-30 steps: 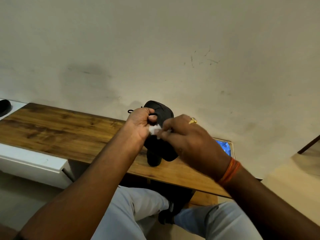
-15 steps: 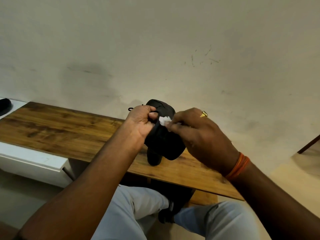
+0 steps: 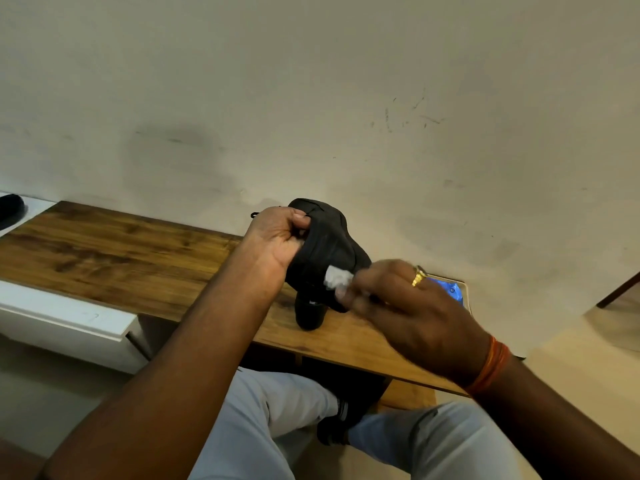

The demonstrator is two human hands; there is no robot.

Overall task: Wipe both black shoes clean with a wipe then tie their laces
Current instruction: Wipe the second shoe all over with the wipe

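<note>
My left hand (image 3: 277, 237) grips a black shoe (image 3: 325, 244) lifted above the wooden table (image 3: 138, 258), its sole side turned toward me. A white wipe (image 3: 336, 277) is pinched in the fingers of my right hand (image 3: 408, 306) and pressed against the lower part of that shoe; this hand is motion-blurred. Beneath the held shoe, a second black shoe (image 3: 310, 311) stands on the table, mostly hidden.
A blue packet (image 3: 450, 291) lies at the table's right end, partly behind my right hand. A white ledge (image 3: 62, 320) runs along the left, with a dark object (image 3: 10, 209) at its far end. The wall is close behind the table. My knees sit below the table edge.
My right hand has moved the wipe from the upper part of the held shoe down to its lower part. The left hand keeps its hold on the shoe.
</note>
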